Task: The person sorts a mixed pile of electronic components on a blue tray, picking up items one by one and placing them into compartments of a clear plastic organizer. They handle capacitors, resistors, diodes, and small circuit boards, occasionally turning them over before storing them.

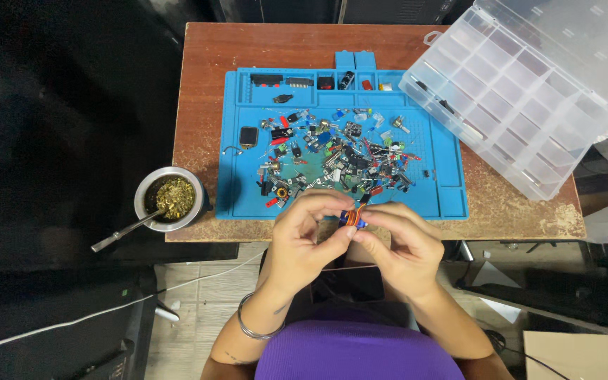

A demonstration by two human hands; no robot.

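My left hand (302,243) and my right hand (400,243) meet just below the front edge of the blue work mat (448,176). Together they pinch a small blue and orange electronic part (354,219) between the fingertips. A metal bracelet (251,325) circles my left wrist. On the mat lies a heap of several loose electronic components (332,155): chips, resistors, capacitors and small red and blue pieces.
The mat lies on a worn brown wooden table (198,84). A clear plastic compartment box (508,105) with its lid open sits at the right. A round cup of green herb (169,198) with a metal straw stands at the table's left front corner. Tiled floor and cables lie below.
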